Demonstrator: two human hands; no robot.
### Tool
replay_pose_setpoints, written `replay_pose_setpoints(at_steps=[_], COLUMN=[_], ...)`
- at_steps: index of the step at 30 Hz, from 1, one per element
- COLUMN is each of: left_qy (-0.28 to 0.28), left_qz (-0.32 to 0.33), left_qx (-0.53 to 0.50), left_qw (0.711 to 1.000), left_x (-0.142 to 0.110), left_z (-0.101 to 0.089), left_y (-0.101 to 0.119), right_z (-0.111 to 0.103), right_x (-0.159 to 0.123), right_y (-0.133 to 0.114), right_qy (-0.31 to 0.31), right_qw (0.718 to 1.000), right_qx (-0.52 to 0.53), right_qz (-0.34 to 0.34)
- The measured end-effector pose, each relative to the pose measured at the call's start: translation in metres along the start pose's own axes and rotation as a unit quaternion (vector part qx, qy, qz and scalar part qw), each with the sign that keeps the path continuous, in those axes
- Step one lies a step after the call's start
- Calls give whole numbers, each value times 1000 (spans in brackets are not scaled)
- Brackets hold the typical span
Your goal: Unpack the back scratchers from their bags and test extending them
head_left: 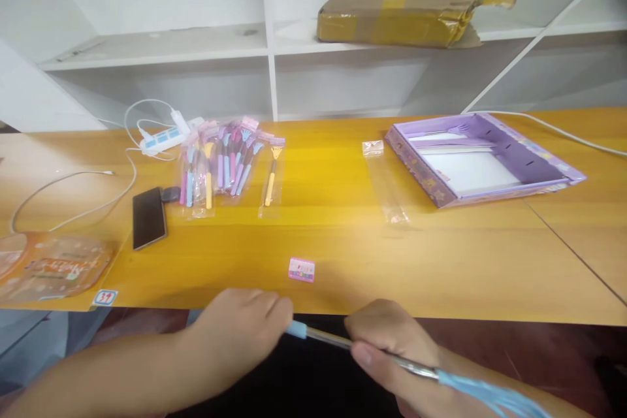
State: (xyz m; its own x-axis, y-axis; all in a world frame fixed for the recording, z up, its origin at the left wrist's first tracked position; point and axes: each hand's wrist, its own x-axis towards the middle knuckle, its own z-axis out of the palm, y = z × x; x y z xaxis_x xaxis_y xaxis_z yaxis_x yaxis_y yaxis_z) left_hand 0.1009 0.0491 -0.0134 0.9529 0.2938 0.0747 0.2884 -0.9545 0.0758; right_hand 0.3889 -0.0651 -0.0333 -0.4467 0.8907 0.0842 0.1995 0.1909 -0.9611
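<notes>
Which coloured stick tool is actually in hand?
The light-blue stick tool with silver metal shaft: left hand on its handle, right hand along its shaft. The other blue-handled ones lie in clear plastic bags on the wooden table.

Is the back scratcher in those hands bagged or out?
Out: left hand grips the back scratcher by its bare handle, right hand its rod.

Bench: cluster of bagged scratchers at left rear, power strip behind-left of it, phone front-left. Box at right rear; plastic sleeve just left of it. Card between cluster and sleeve, nearer the front edge. Loose scratcher before that edge. Behind the bench, carton on shelf.
</notes>
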Motion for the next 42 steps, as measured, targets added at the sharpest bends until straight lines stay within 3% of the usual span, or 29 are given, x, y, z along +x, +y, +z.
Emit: replay_pose_setpoints(at_steps=[2, 4, 7, 9, 11, 13, 16, 20, 26, 31, 37, 42], left_qy=[-25, -19, 26, 53, 65, 44, 25, 29, 20, 40, 59, 43], left_qz=[-60, -160, -268, -265, -263, -282, -285, -274, -242, -228, -314, -386], left_qx=[-34, -70, -169, -242, -293, -310, -233, -179, -104, -78, -32, -39], left_qw=[997, 984, 948, 932, 917, 907, 929, 945, 964, 970, 947, 921], left_x=[-10, -9, 19, 53, 92, 131, 180, 215, 219, 209, 185, 169], left_z=[-10, -19, -21, -14, -3, 8, 26, 49, 68, 62, 42, 45], left_y=[-20, -44, -77, -94, -108, -118, -128, -131, -129, -132, -162, -184], right_z=[-15, -37, -78, -105, -128, -145, -157, -158, -154, -150, -143, -138], right_x=[-16, -25, -16, 5, 31, 57, 92, 126, 150, 153, 150, 144], right_y=[-1, -1, 7, 18, 31, 44, 62, 88, 108, 102, 96, 85], right_qy=[74, 179, 278, 319, 341, 343, 334, 288, 200, 169, 169, 186], right_qw=[997, 983, 954, 932, 920, 904, 847, 814, 782, 771, 767, 766], right_qx=[-7, -12, -88, -157, -190, -248, -363, -440, -508, -536, -547, -546], right_qz=[-14, -28, -64, -73, -37, 61, 199, 247, 299, 300, 289, 285])
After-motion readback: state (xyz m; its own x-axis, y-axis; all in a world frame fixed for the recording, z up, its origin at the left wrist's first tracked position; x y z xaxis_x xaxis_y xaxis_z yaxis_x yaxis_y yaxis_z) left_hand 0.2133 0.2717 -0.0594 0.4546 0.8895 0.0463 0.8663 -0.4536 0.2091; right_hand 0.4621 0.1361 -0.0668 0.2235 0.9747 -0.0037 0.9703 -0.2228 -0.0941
